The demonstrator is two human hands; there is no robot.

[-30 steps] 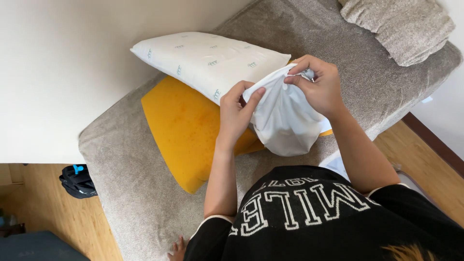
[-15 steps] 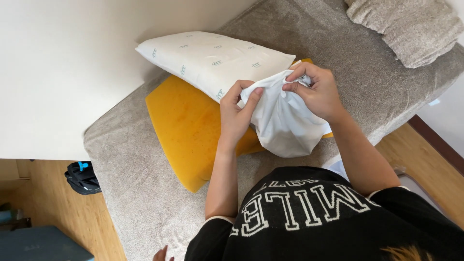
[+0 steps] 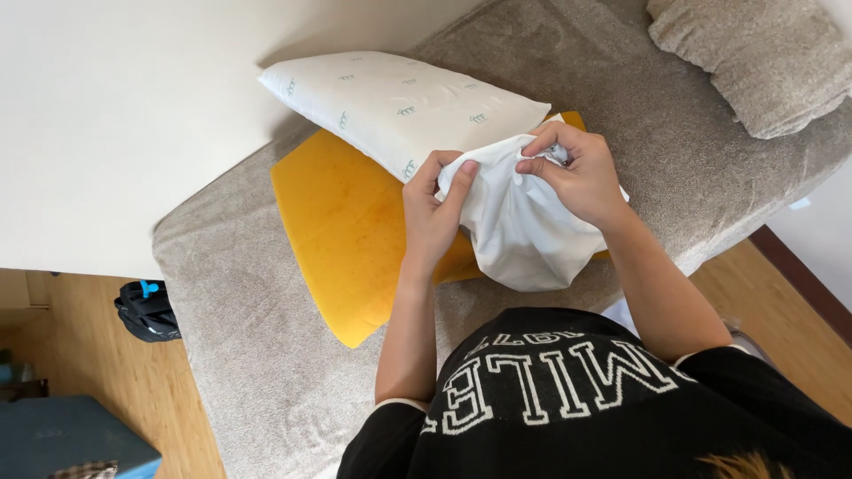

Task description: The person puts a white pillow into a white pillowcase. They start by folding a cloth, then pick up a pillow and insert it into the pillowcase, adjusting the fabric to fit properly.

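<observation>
Both hands, left and right, pinch bunched folds of a smooth white pillowcase. Just beyond the grip lies a plump rectangular pillow, on a flat yellow cushion.

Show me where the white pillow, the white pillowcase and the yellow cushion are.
white pillow (image 3: 399, 102): head view, top face.
white pillowcase (image 3: 519, 231): head view, hanging middle part.
yellow cushion (image 3: 346, 222): head view, bare centre.

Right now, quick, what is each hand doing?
Left hand: closed, gripping the edge of the white pillowcase.
Right hand: closed, pinching the bunched top of the same pillowcase.
</observation>
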